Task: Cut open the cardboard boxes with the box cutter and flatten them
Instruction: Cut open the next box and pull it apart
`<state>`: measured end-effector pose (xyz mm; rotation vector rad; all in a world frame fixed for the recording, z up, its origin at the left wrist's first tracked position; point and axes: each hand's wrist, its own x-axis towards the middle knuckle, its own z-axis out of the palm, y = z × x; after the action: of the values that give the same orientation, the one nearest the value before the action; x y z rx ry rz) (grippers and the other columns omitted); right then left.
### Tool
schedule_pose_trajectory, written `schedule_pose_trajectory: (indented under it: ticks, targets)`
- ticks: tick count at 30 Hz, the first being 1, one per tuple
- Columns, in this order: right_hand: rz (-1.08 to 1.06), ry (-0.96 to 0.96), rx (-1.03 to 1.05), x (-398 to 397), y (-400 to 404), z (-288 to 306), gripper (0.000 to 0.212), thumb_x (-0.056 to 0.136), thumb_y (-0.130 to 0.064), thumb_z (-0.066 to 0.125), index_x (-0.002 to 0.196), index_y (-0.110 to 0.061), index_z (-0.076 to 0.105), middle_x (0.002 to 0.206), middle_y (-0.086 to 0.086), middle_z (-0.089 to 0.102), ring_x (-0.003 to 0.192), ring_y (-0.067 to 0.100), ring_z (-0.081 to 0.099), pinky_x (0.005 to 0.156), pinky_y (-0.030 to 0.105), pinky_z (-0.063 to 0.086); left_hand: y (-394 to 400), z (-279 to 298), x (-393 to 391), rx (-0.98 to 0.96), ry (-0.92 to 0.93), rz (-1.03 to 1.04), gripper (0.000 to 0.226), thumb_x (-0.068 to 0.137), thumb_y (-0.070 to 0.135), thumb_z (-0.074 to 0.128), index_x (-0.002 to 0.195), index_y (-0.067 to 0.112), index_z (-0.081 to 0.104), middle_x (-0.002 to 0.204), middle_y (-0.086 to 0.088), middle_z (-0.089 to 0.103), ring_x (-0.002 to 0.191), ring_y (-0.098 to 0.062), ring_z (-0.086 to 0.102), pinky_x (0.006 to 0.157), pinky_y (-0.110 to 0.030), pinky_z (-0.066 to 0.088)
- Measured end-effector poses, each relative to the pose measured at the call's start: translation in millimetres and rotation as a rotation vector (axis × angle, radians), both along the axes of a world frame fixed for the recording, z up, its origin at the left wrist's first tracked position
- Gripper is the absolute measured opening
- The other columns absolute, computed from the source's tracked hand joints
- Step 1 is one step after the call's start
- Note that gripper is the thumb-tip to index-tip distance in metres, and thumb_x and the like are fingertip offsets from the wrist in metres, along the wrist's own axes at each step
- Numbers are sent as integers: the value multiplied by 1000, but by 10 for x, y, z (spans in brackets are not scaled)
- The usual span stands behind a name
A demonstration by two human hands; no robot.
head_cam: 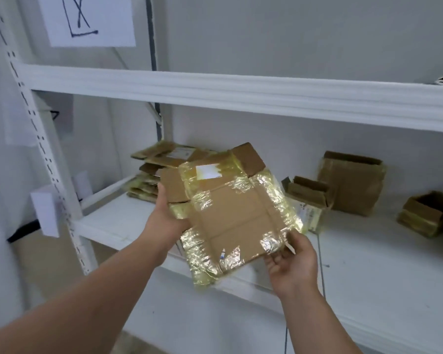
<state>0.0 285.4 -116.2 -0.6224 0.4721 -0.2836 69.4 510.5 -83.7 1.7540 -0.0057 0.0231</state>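
A flattened cardboard box (230, 210) with shiny yellowish tape and a white label hangs in the air in front of the shelf. My left hand (164, 215) grips its left edge, fingers curled underneath. My right hand (290, 261) pinches its lower right corner from below. A stack of flattened boxes (154, 175) lies on the shelf behind it, at the left. No box cutter shows in this view.
Three unflattened cardboard boxes stand on the white shelf board (368, 264) to the right: a small one (308, 198), a taller one (351, 182) and an open one (425, 213). An upper shelf beam (241, 95) runs overhead. A perforated white upright (51, 159) stands left.
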Motion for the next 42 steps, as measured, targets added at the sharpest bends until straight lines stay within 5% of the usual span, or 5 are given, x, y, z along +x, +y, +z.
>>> schedule_pose_trajectory:
  ticks: [14,21,26,35,42]
  targets:
    - [205,-128,-525,1519,388,211,33,90,7,57,111,-17,49,109,17,68,87,31,70,72,43,59,452,400,1224,-52,-145,317,53,83,23,77,122,29,41,98,8,57,78,-9,60,58,-26,47]
    - [175,-126,-554,2073,690,378,28,90,2,61,109,-15,47,115,16,64,94,32,71,69,36,60,728,467,1760,38,-48,167,90,87,5,68,153,38,17,121,5,57,83,-13,64,57,-21,51]
    - [133,-153,-638,2368,948,540,61,91,3,63,136,-27,34,126,8,54,95,21,69,70,32,60,873,636,2263,359,-230,211,77,82,18,67,147,34,30,112,2,64,91,-25,66,84,-44,57]
    - [95,155,-1512,2807,1360,710,81,92,-38,65,155,-35,13,149,-5,46,133,24,49,112,37,32,1146,710,3209,755,-463,105,50,90,14,63,138,14,48,151,-9,28,125,-28,47,91,-32,41]
    - [146,640,-2109,2950,1446,408,66,78,-70,51,127,-25,50,137,4,37,129,29,35,105,48,23,1174,212,3460,1328,-396,-110,50,93,27,50,142,29,41,146,1,37,126,-28,38,102,-41,37]
